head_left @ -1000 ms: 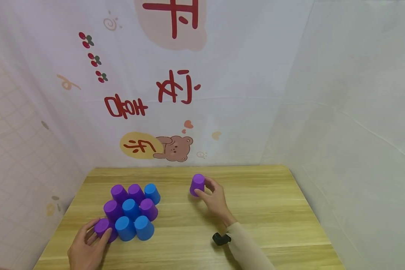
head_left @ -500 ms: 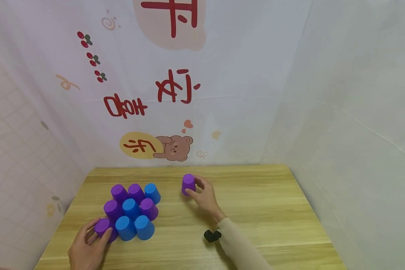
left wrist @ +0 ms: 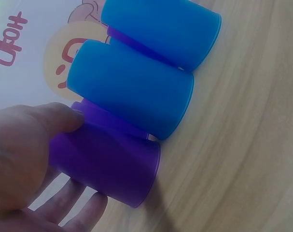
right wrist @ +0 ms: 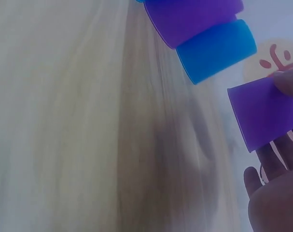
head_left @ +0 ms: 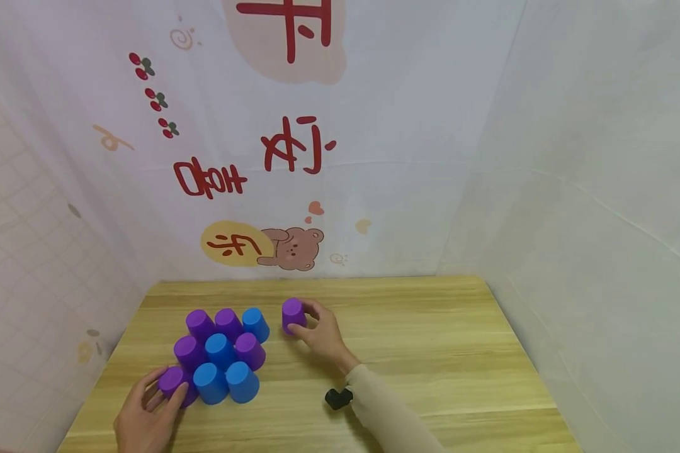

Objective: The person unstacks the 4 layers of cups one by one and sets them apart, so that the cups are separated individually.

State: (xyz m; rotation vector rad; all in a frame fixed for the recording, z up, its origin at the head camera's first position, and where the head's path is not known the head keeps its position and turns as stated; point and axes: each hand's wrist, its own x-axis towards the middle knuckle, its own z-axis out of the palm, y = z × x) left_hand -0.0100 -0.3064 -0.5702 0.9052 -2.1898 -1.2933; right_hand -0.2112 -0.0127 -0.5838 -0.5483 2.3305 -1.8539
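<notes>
Between the thumb and fingers of my right hand [head_left: 324, 336] is an upside-down purple cup [head_left: 292, 314], just right of the cup group in the head view. In the right wrist view, this purple cup [right wrist: 262, 108] stands apart from the nearest blue cup [right wrist: 217, 50]. My left hand [head_left: 147, 416] holds the front-left purple cup [head_left: 173, 380], thumb on one side and fingers on the other. That purple cup [left wrist: 110, 162] is upside down beside a blue cup [left wrist: 132, 89]. Several purple and blue cups, all inverted, form a tight block, including the middle blue cup [head_left: 220, 350].
The cups stand on a wood-grain table [head_left: 430, 352]. A printed white curtain [head_left: 396, 157] rises behind the table and along both sides. A black device [head_left: 338, 398] is at my right sleeve [head_left: 391, 412].
My right hand has carried its purple cup leftward, closer to the block of cups. The left hand and the grouped cups have stayed in place.
</notes>
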